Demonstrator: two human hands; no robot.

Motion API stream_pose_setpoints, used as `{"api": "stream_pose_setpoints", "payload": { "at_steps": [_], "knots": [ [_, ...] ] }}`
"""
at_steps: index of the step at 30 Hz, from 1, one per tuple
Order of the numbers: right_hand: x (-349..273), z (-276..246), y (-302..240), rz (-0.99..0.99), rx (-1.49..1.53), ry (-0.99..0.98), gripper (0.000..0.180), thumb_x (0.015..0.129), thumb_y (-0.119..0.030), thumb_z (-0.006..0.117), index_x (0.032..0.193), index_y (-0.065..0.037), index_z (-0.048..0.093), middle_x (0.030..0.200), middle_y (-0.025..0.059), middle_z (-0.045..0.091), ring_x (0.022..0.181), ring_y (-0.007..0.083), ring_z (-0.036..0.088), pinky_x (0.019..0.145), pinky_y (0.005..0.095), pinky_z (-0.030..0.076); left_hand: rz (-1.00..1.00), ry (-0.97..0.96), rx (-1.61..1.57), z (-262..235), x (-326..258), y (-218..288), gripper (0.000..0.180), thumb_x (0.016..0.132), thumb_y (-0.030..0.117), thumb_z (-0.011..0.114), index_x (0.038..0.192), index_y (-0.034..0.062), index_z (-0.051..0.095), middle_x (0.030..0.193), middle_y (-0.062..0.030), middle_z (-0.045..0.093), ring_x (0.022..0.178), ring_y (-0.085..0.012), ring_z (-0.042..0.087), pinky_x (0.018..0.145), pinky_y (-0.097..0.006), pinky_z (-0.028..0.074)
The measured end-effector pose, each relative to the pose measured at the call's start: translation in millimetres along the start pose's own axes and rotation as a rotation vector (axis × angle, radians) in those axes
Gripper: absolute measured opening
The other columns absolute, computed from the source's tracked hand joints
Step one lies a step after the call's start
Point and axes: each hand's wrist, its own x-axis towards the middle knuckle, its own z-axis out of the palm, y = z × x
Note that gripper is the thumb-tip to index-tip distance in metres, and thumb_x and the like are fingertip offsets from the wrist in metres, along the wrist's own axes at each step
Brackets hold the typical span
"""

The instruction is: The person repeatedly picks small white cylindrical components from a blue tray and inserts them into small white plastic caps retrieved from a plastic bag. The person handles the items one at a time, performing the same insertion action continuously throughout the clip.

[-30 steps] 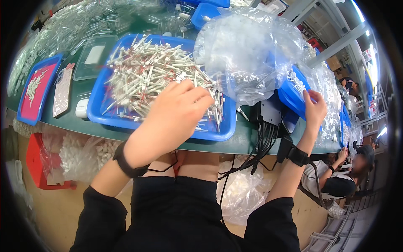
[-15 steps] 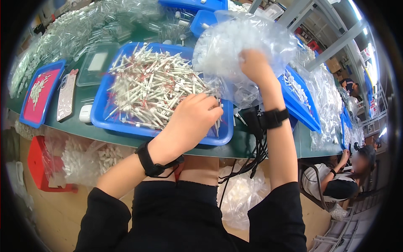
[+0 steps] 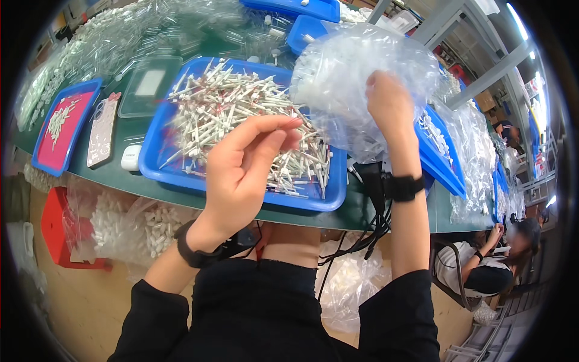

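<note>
Where sticks [image 3: 241, 99] lie heaped, slim, white, jumbled

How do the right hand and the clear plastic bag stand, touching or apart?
Cannot tell: in the head view, the only one, the blurred right hand covers part of the clear plastic bag, hiding any contact or gap.

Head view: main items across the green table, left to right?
Small blue tray with pink base → pale patterned phone → small white rounded case → large blue plastic tray of white sticks → clear plastic bag → blue tray of small white pieces.
</note>
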Motion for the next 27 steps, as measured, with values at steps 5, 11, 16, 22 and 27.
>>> {"api": "stream_pose_setpoints", "payload": {
  "at_steps": [5, 11, 16, 22, 27],
  "knots": [
    [-36, -73, -61, 0.047, 0.787, 0.102, 0.024, 0.084, -0.001, 0.06, 0.108, 0.0, 0.061, 0.091, 0.0096, 0.061, 0.077, 0.0167, 0.063, 0.067, 0.0288, 0.052, -0.106, -0.111, 0.169, -13, -10, 14, 0.02, 0.095, 0.005, 0.051, 0.11, 0.0001, 0.063, 0.086, -0.0035, 0.064, 0.069, -0.0058, 0.052, 0.059, -0.019, 0.039],
    [-86, -86, -90, 0.288, 1.659, -0.202, 0.028, 0.08, 0.006, 0.067, 0.107, 0.009, 0.057, 0.108, 0.0147, 0.061, 0.083, 0.0158, 0.064, 0.074, 0.0279, 0.056, -0.001, -0.133, 0.334, -6, -15, 18, 0.016, 0.092, 0.002, 0.056, 0.103, -0.0008, 0.066, 0.085, -0.0092, 0.068, 0.072, -0.0121, 0.063, 0.061, -0.022, 0.047],
    [-100, -81, -94, 0.3, 1.843, -0.275, 0.028, 0.096, -0.004, 0.047, 0.121, 0.009, 0.051, 0.112, 0.02, 0.062, 0.102, 0.0238, 0.063, 0.09, 0.035, 0.051, 0.121, -0.183, 0.493, 1, -15, 26, 0.015, 0.09, -0.002, 0.056, 0.102, -0.0021, 0.065, 0.086, -0.0108, 0.068, 0.074, -0.0163, 0.066, 0.062, -0.026, 0.049],
    [-110, -70, -98, 0.177, 1.889, -0.252, 0.028, 0.097, -0.006, 0.046, 0.122, 0.007, 0.049, 0.12, 0.0223, 0.059, 0.116, 0.0254, 0.056, 0.101, 0.0373, 0.043, 0.235, -0.212, 0.704, 2, -16, 25, 0.016, 0.083, -0.005, 0.061, 0.098, 0.0004, 0.066, 0.08, -0.0104, 0.065, 0.065, -0.02, 0.06, 0.056, -0.029, 0.046],
    [-112, -73, -102, 0.158, 1.775, -0.213, 0.027, 0.097, -0.006, 0.047, 0.121, 0.007, 0.048, 0.121, 0.0226, 0.058, 0.116, 0.0253, 0.056, 0.1, 0.037, 0.043, 0.262, -0.188, 0.726, 5, -15, 23, 0.016, 0.082, -0.004, 0.062, 0.096, 0.0014, 0.065, 0.075, -0.0091, 0.06, 0.061, -0.0219, 0.058, 0.053, -0.031, 0.045]
  ]
}}
